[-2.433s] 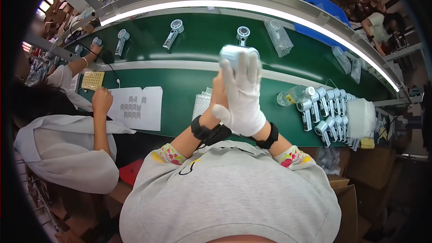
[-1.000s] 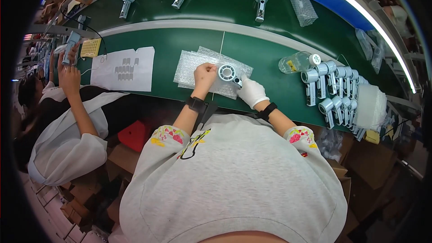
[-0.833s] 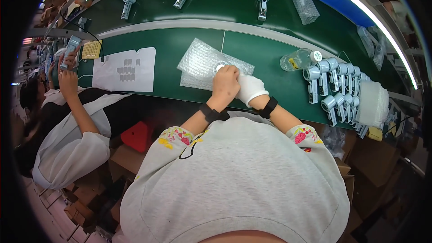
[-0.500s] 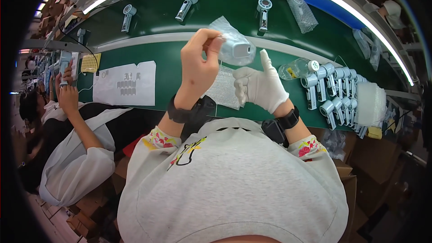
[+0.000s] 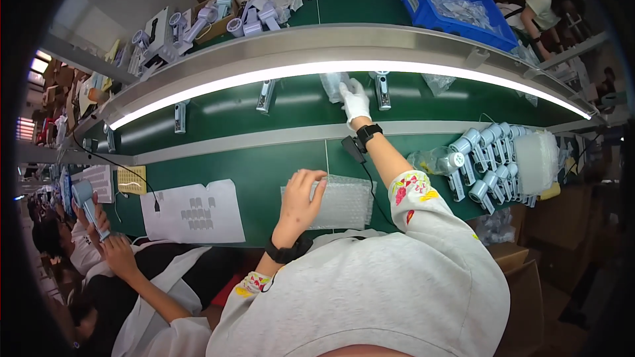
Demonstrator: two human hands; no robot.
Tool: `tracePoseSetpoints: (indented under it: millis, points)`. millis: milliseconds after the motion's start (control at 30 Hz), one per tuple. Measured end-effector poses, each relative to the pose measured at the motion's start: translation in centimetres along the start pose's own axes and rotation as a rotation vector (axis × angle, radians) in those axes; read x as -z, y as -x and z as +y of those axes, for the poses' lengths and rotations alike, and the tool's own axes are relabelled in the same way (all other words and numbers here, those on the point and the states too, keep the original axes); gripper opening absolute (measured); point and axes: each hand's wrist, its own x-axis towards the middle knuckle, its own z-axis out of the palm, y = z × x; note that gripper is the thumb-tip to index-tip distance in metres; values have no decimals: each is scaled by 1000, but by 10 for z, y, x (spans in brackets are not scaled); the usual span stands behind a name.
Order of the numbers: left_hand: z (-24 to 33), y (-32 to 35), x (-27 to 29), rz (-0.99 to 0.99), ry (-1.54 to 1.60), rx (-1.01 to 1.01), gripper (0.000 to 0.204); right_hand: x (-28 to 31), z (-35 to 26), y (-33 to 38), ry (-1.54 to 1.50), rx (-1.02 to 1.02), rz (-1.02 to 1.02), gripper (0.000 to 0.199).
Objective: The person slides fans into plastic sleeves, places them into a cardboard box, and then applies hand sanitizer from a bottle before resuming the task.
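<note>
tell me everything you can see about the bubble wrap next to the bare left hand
The bubble wrap is clear, thin plastic dotted with small bubbles and shiny under the light. It lies flat on the green bench, to the right of the white paper, and looks like more than one sheet, edges not quite lined up. The left hand covers part of its left side; whether it touches is unclear. A black cord runs along its right edge.
</note>
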Motion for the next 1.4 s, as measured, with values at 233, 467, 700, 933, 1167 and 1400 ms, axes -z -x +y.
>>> tracePoseSetpoints:
  millis: [233, 467, 700, 933, 1167, 1400]
  points:
    - [-12, -17, -7, -105, 151, -6, 19, 69, 36, -81, 785, 258, 402, 33]
    - [-12, -54, -41, 203, 538, 254, 50, 50, -97, 79, -176, -342, -308, 26]
    - [63, -49, -47, 261, 1097, 388, 55, 93, -121, 189, 228, 351, -57, 34]
    - [112, 13, -29, -78, 1067, 389, 55, 141, -204, 214, 275, 685, -314, 32]
    - [131, 25, -7, 117, 355, 7, 42, 164, -217, 198, -160, 2, -975, 34]
    - [148, 6, -8, 377, 180, -14, 35, 134, -185, 237, -765, -69, -662, 44]
